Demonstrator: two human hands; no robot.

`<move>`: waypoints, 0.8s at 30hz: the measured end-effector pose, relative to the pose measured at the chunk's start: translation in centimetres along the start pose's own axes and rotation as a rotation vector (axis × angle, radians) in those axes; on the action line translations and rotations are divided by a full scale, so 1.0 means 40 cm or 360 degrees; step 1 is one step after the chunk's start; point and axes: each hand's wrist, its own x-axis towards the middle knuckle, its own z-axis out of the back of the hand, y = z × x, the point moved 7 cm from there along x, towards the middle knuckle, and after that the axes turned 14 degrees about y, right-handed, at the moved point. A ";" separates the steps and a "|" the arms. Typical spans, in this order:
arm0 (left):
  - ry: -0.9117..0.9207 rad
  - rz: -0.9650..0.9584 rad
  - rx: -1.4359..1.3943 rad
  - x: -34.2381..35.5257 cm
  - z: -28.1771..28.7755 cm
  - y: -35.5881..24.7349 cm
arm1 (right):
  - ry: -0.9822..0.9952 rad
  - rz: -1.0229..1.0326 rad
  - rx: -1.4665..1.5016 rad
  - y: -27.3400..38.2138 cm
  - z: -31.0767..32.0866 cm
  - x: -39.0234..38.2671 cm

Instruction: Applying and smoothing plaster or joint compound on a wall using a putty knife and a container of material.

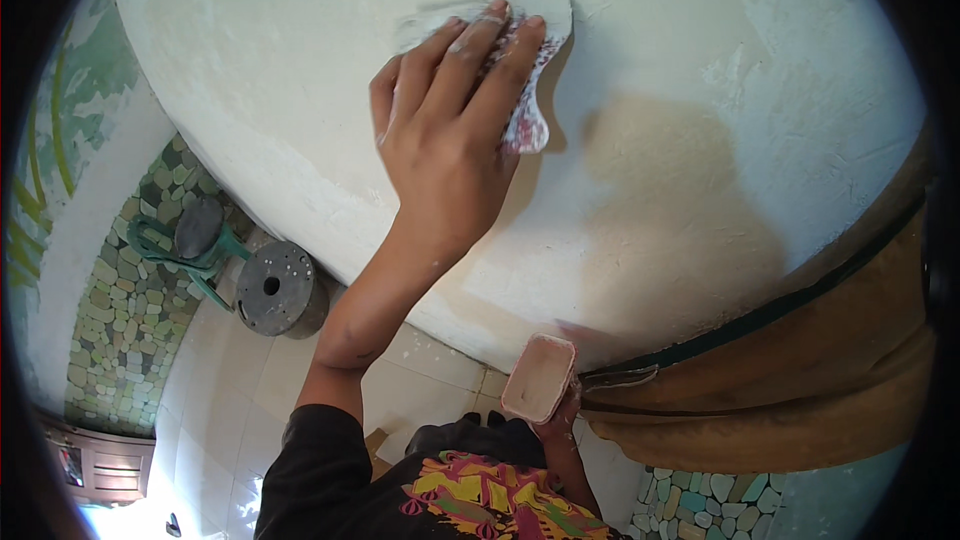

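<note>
Pressing flat scraper (535, 60) against rough plaster (700, 90)

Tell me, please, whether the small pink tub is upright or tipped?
Tipped: the tub, held in the right hand, shows its open mouth to the camera.

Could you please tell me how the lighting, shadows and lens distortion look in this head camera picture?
Head view: soft daylight, no harsh glare; the left hand pressing a putty scraper casts a blurred shadow rightward on the white wall; fisheye bends the wall's lower edge and blackens the corners; the small pink tub stays sharp.
</note>
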 end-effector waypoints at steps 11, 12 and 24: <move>0.0051 0.0058 -0.0079 0.008 -0.008 0.010 | 0.0220 -0.0041 -0.0095 0.010 -0.053 0.010; 0.0051 0.0064 -0.0069 -0.005 -0.011 0.006 | 0.0146 -0.0020 -0.0040 0.003 -0.059 0.010; -0.0262 0.0033 -0.0146 0.057 0.029 0.026 | 0.0200 0.0003 -0.0060 -0.015 -0.088 0.019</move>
